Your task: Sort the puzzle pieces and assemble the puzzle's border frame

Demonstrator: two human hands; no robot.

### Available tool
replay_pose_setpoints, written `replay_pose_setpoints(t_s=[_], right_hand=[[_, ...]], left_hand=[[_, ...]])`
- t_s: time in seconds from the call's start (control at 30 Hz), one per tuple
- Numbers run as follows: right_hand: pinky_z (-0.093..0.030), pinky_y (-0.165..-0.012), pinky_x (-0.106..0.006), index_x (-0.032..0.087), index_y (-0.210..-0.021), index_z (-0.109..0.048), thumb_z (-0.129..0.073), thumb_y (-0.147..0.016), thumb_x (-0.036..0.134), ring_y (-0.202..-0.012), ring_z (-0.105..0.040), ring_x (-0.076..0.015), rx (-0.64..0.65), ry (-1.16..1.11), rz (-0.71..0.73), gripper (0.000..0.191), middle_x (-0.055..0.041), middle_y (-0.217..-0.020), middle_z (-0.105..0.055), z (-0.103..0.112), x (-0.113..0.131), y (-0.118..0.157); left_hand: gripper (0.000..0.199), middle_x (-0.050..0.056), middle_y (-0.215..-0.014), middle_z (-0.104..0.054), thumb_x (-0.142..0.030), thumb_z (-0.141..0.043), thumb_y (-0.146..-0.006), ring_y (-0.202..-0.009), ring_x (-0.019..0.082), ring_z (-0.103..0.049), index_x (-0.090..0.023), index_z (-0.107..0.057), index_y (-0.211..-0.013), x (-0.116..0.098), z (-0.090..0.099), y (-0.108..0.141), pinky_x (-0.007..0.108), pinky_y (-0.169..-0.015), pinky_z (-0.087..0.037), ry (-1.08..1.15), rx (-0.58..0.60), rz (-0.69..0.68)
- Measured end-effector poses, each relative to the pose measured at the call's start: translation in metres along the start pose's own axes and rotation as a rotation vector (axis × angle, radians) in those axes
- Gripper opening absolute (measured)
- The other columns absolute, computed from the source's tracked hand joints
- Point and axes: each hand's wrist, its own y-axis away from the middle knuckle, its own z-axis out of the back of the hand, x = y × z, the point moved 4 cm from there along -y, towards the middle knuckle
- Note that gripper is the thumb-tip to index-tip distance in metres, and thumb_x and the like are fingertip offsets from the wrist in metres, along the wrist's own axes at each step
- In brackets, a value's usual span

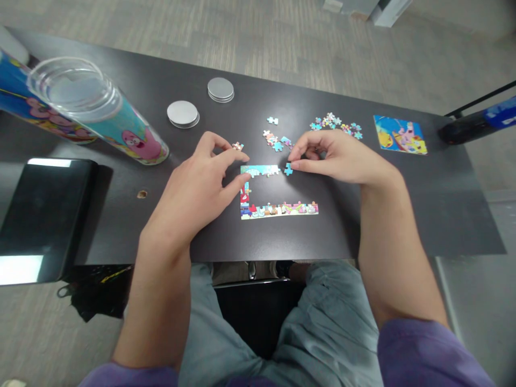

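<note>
Between the thumb and fingers of my right hand is a small blue puzzle piece. It sits just right of the top row's end, with a narrow gap between. The partly joined puzzle border has a top row, a left side and a longer bottom row. My left hand rests at its upper left corner, thumb and index finger apart, the thumb touching the border. A single loose piece lies by the left fingertips. Behind the border is a small group of loose pieces.
More loose pieces lie farther back, left of a picture card. Two stacks of round discs are at the back left. Tall printed cylinders and a black device stand left; a dark bottle is right.
</note>
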Motion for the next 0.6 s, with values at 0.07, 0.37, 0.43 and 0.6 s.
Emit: replay_pose_setpoints(t_s=[0.07,0.37,0.43,0.6], right_hand=[[-0.057,-0.086,-0.052,0.035,-0.103,-0.087,-0.103,-0.1,0.049,-0.092,-0.068,-0.0308,0.016,0.025,-0.008,0.022,-0.0056,-0.106,-0.088,-0.005,0.0,-0.003],[-0.041,-0.073,-0.043,0.029,-0.11,-0.09,-0.096,-0.102,0.04,-0.073,-0.051,-0.0224,-0.008,0.077,0.185,0.015,0.0028,-0.075,-0.063,-0.011,-0.011,-0.014],[-0.04,-0.072,-0.042,0.028,-0.11,-0.09,-0.095,-0.102,0.037,-0.073,-0.052,-0.0212,-0.023,0.091,0.193,0.012,0.0036,-0.075,-0.063,-0.011,-0.012,-0.014],[-0.043,-0.074,-0.042,0.028,-0.11,-0.088,-0.096,-0.103,0.036,-0.074,-0.057,-0.0219,-0.042,0.109,0.187,0.013,0.0015,-0.081,-0.071,-0.012,-0.011,-0.015]], left_hand=[[0.037,0.008,-0.157,-0.077,-0.046,-0.076,-0.117,-0.091,0.022,-0.074,-0.037,-0.088,-0.151,0.002,0.0,-0.001,0.047,-0.096,-0.07,-0.01,0.005,0.008],[0.036,0.004,-0.152,-0.079,-0.044,-0.073,-0.115,-0.092,0.024,-0.073,-0.038,-0.089,-0.147,-0.008,0.003,-0.004,0.046,-0.095,-0.061,-0.038,0.067,0.072],[0.035,0.003,-0.151,-0.079,-0.045,-0.073,-0.115,-0.093,0.024,-0.073,-0.039,-0.089,-0.145,-0.008,0.003,-0.004,0.046,-0.095,-0.06,-0.027,0.064,0.072],[0.034,0.003,-0.151,-0.08,-0.044,-0.075,-0.115,-0.094,0.024,-0.073,-0.04,-0.091,-0.144,-0.006,0.001,-0.003,0.045,-0.096,-0.06,-0.016,0.062,0.061]])
